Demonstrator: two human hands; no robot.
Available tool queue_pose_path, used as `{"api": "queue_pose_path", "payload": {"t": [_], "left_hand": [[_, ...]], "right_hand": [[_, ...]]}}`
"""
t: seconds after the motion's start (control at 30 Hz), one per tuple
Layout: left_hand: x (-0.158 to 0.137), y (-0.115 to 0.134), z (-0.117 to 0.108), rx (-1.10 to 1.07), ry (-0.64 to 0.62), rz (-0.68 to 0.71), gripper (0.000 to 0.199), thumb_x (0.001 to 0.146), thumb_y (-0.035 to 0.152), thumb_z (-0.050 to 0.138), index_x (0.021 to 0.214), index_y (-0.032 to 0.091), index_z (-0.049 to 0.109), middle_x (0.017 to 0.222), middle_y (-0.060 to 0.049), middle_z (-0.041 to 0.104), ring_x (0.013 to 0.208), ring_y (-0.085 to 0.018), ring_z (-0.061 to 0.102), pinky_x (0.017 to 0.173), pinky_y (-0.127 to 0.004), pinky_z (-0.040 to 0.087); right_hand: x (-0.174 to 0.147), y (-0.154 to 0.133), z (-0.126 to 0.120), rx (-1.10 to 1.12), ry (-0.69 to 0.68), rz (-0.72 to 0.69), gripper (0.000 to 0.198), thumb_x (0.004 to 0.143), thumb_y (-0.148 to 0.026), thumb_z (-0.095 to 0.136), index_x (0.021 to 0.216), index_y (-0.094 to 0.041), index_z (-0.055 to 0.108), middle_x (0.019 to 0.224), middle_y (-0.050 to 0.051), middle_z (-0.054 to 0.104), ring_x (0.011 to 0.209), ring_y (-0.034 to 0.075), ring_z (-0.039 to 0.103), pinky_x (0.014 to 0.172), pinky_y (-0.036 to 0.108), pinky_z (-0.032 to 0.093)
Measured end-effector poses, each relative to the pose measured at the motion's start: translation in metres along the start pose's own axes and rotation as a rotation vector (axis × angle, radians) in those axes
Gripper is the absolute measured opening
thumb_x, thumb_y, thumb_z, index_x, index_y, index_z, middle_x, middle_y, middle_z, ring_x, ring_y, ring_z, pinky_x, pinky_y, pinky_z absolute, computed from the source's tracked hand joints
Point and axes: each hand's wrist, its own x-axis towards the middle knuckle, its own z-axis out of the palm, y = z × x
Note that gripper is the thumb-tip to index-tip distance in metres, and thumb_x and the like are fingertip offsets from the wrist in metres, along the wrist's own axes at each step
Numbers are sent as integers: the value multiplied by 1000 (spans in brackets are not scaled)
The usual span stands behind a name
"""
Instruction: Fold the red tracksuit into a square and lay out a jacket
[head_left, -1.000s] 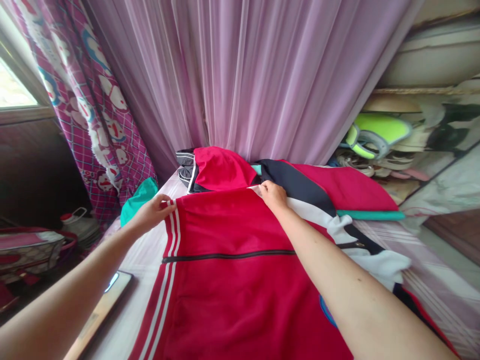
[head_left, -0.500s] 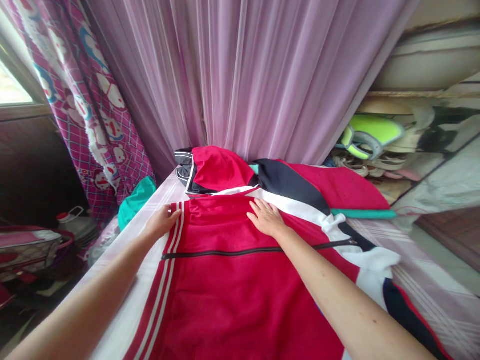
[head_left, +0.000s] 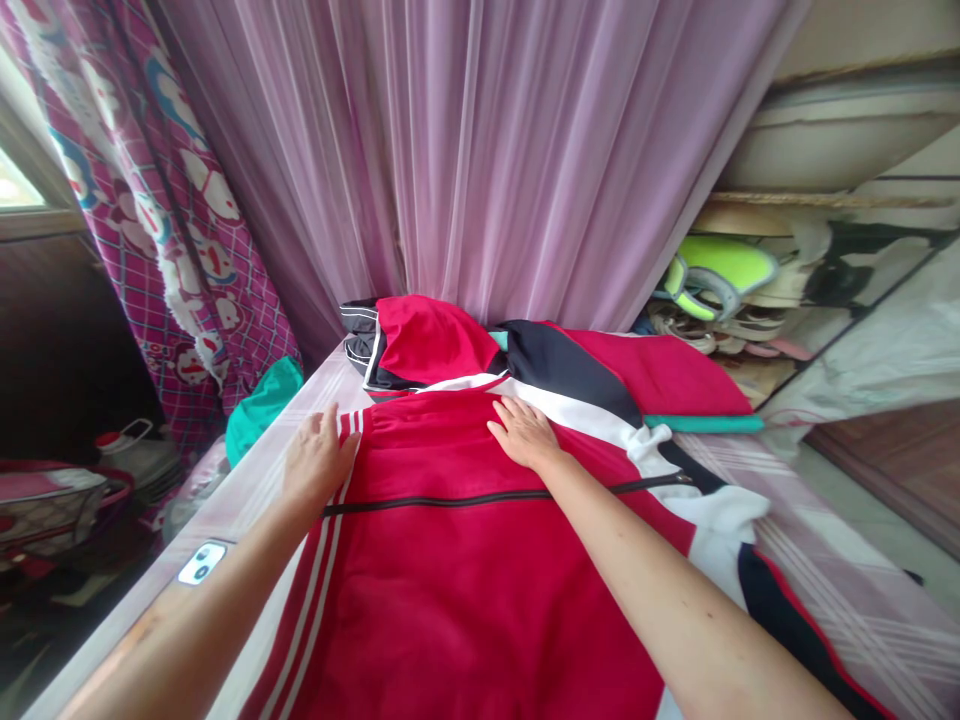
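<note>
A red track jacket [head_left: 480,580] lies spread before me, with two white stripes down its left side and a black zip [head_left: 442,501] running across. My right hand [head_left: 523,430] rests flat on its gathered far band, fingers spread. At the striped left edge is my left hand [head_left: 319,455], its fingers loosely apart; the fingertips lie beside or on the cloth, I cannot tell which. White ruffled cloth [head_left: 724,520] and a black piece with red trim [head_left: 802,620] show right of my right forearm.
Folded red and black clothes [head_left: 442,340] are at the far edge, with a red-and-teal folded piece [head_left: 667,375] to their right. A phone [head_left: 202,562] lies by my left forearm. Purple curtains [head_left: 480,150] hang behind; a shelf with shoes [head_left: 757,325] stands right.
My left hand has come off the jacket's edge grip, its fingers now more spread. The phone has come into sight by my left forearm. My right hand stays on the jacket.
</note>
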Motion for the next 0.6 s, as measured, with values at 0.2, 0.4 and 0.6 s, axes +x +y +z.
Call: {"api": "queue_pose_path", "payload": {"t": [0.2, 0.4, 0.6], "left_hand": [[-54, 27, 17, 2, -126, 320, 54, 95, 48, 38, 141, 24, 50, 155, -9, 40, 143, -30, 34, 116, -50, 28], [-60, 34, 12, 4, -157, 292, 61, 96, 50, 35, 149, 20, 38, 158, -11, 33, 144, -28, 32, 117, -51, 27], [-58, 26, 16, -49, -92, 314, 59, 97, 44, 33, 149, 16, 35, 156, -12, 37, 142, -26, 37, 115, -49, 32]], "right_hand": [[3, 2, -5, 8, -17, -6, 58, 100, -46, 28, 151, -18, 36, 159, 9, 31, 146, 23, 23, 118, 41, 19], [-46, -44, -21, 144, -31, 0, 59, 100, -47, 24, 153, -21, 32, 161, 9, 26, 148, 24, 21, 118, 47, 18], [-146, -26, 3, 91, 27, -174, 59, 98, -51, 33, 151, -26, 35, 159, 9, 29, 147, 25, 24, 118, 52, 13]]}}
